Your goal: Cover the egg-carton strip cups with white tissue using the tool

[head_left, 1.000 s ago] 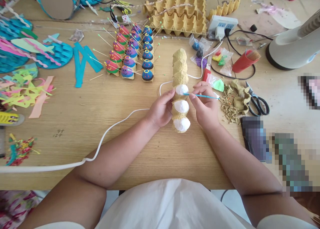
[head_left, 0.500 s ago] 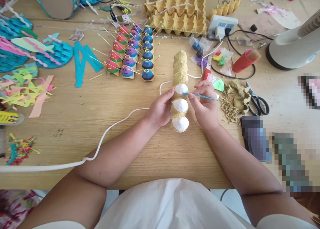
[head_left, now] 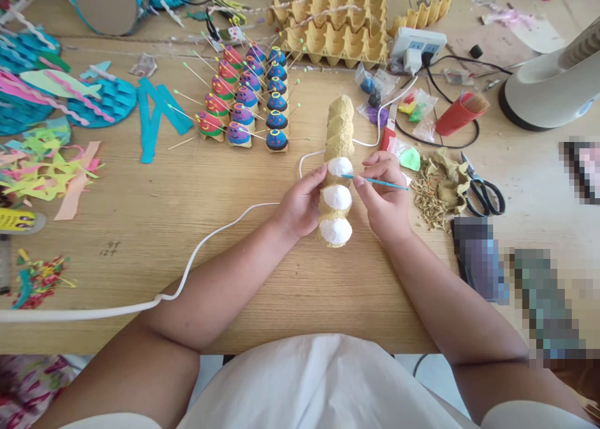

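My left hand [head_left: 304, 205] grips the left side of an egg carton strip [head_left: 339, 138], a row of tan cardboard bumps standing lengthwise before me. Its three nearest bumps have white caps [head_left: 337, 197]; the farther ones are bare cardboard. Between thumb and fingers, my right hand [head_left: 385, 194] pinches a thin blue stick [head_left: 382, 182]. The stick's left tip touches the third white cap from the near end. The left fingers behind the strip are hidden.
Painted egg carton caterpillars [head_left: 241, 96] with pin-like feelers stand at back left. Egg trays [head_left: 335, 32] lie behind, near a power strip [head_left: 419, 41]. Scissors [head_left: 482, 191], cardboard scraps [head_left: 440, 185] and a red cup [head_left: 462, 114] are right. A white cable [head_left: 197, 260] crosses the left forearm.
The egg carton strip has tilted slightly, its near end shifting a little left and its far end a little right. Both hands stay nearly in place.
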